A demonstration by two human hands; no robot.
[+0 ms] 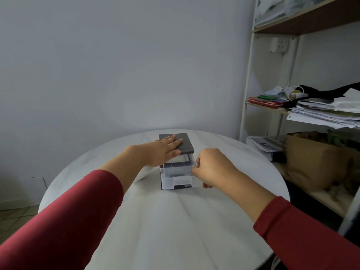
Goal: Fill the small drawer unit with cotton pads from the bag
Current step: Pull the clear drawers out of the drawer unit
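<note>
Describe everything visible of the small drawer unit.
The small drawer unit is a box with a flat dark grey top and dark base, standing on the white table. Its clear plastic drawer is pulled out toward the person; no pads show inside. The left hand rests flat on the top; the right hand grips the drawer's right front corner.

Your left hand [165,151] lies flat, palm down, fingers straight and together, thumb out to the side. It rests on top of the unit [184,143]. Left forearm runs in from lower left, wrist in line with it, and the left sleeve [78,211] ends mid-forearm. Your right hand [212,168] shows its back to the camera, fingers curled under, gripping the drawer [175,172] at its right front corner. Right forearm runs in from lower right, and the right sleeve [303,232] ends just above the wrist. The hands are near each other but apart.
</note>
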